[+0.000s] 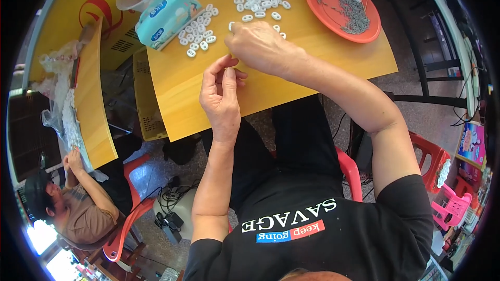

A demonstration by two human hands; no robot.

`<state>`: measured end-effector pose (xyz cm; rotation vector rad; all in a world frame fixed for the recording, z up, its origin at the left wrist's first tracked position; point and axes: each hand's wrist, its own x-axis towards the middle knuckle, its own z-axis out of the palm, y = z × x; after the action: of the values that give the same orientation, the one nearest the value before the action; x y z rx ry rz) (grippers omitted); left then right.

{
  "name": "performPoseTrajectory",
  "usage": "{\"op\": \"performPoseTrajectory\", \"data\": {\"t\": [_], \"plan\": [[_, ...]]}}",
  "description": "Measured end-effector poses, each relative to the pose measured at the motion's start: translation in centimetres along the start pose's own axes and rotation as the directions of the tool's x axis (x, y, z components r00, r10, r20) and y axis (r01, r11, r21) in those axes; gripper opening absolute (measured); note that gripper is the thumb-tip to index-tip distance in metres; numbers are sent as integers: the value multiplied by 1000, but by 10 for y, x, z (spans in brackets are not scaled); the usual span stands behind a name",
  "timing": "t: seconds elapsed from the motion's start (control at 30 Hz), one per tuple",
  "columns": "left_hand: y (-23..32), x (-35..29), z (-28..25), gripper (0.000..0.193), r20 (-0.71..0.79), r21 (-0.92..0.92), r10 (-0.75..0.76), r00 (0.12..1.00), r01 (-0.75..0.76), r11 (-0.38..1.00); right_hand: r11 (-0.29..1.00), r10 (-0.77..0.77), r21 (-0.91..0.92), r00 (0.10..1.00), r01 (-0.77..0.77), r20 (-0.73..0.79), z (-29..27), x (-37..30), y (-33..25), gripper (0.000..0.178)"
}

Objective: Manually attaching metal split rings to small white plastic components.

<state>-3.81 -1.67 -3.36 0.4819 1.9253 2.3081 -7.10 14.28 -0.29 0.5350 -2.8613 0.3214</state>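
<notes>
Raised just off the near edge of the yellow table (333,67), the left hand (221,99) is pinched on something too small to tell, while the right hand (260,47) is closed over white oval pieces (258,1), most left loose beside the orange plate (317,8) of grey chain (349,10).

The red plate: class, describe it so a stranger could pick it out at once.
Start at the yellow wooden table and go to its far right corner. The red plate sits there, right of the white pieces. It alone is round and red, and it holds a heap of grey metal chain.
</notes>
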Motion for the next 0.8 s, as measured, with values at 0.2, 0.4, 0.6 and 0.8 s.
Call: {"op": "performPoseTrajectory", "data": {"t": [0.2,0.4,0.6,0.8], "plan": [[1,4,3,23,-35,-66,-91,995,88,994,964,142,250,974,-95,-174,7,-18,15,15],[8,7,4,26,97,-125,-235,967,246,961,737,242,675,945,-31,-221,-25,-45,-3,25],[15,-2,40,18,68,-109,-112,991,119,987,628,356,773,917,-90,-182,-35,-72,-1,22],[3,-3,51,20,185,218,143,972,-183,959,445,529,872,846,-206,-70,-37,-86,0,17]]}}
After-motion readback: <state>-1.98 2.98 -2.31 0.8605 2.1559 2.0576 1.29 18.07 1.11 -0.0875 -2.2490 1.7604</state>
